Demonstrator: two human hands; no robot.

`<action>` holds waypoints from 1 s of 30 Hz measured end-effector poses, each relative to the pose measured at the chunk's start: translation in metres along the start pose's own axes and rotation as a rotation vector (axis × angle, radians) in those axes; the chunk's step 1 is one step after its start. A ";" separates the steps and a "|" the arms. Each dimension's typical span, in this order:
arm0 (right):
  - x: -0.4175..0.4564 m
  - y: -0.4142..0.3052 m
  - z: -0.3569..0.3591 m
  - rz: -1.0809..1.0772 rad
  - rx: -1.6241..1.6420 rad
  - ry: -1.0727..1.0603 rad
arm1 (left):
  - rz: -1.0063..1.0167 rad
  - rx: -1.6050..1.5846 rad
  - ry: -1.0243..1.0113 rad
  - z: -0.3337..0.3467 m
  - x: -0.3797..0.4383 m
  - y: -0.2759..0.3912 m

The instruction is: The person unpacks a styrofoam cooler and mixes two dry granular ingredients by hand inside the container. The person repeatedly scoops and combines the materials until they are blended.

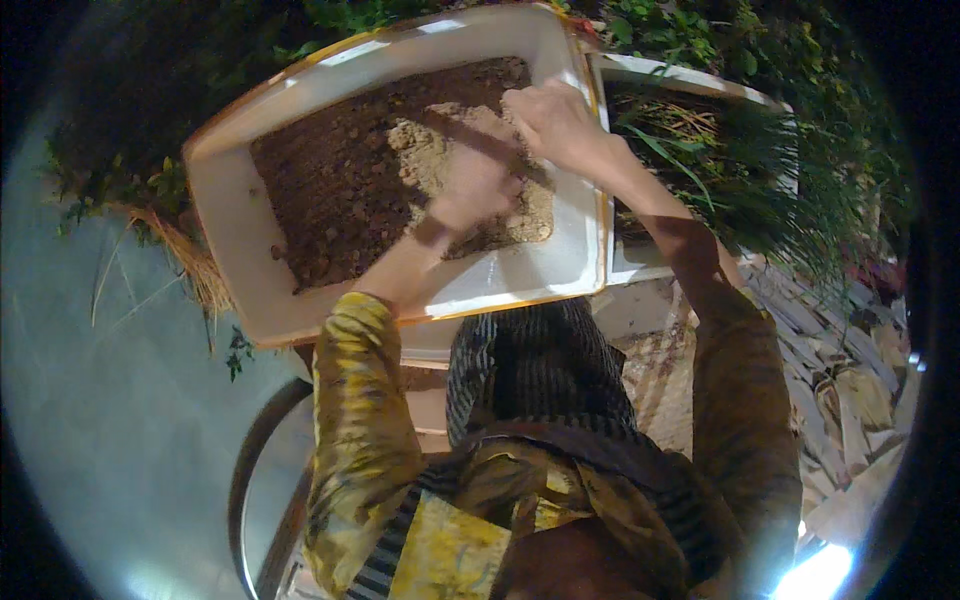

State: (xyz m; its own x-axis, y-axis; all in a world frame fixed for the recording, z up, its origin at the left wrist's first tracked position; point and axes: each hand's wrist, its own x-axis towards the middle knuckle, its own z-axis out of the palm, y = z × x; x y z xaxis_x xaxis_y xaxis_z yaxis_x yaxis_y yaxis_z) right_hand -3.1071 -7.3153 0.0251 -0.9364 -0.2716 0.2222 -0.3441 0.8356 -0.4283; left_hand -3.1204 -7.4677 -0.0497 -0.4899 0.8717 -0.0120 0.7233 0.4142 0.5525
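Observation:
A large white planter box [225, 225] with a yellowish rim stands before me, holding dark brown soil [337, 172]. Lighter, tan crumbly material [420, 154] lies on the soil in its right half. My left hand [476, 184] is down at this pale material, blurred, with its fingers partly hidden. Up near the box's right wall, my right hand [551, 120] is held with the fingers curled over the edge of the pale heap; whether it grips anything is hidden.
A second white box [622, 274] with green, grassy plants adjoins on the right. Leafy plants surround the far side. Dry stalks [199, 262] hang at the left, near a curved wheel-like rim [240, 465]. Pale strips of debris [825, 375] are heaped at the right.

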 end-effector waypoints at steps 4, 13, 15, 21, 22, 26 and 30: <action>0.002 -0.005 -0.005 -0.033 0.038 -0.032 | 0.152 0.011 0.015 0.042 -0.027 0.035; 0.000 -0.006 -0.010 0.009 -0.007 -0.090 | 0.229 0.157 -0.209 0.019 -0.066 -0.012; 0.000 -0.004 -0.010 -0.001 -0.024 -0.094 | 0.168 0.267 -0.232 -0.002 -0.079 -0.025; 0.009 -0.012 -0.012 -0.003 -0.110 -0.244 | -0.213 0.460 -0.074 -0.063 -0.137 -0.058; 0.013 -0.013 -0.008 0.037 -0.126 -0.344 | -0.407 0.399 -0.105 -0.066 -0.143 -0.058; 0.018 -0.004 0.051 0.025 -0.010 -0.466 | -0.801 0.193 -0.078 -0.060 -0.165 -0.073; 0.003 -0.025 0.118 0.308 -0.115 -0.294 | -0.824 0.193 -0.066 -0.062 -0.154 -0.080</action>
State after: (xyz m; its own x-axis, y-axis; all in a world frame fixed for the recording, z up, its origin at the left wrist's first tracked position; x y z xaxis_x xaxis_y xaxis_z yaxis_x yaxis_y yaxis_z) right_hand -3.1100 -7.3934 -0.0671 -0.9797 -0.1117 -0.1665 -0.0510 0.9420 -0.3317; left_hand -3.1331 -7.6510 -0.0398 -0.8718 0.2829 -0.3998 0.2212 0.9557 0.1940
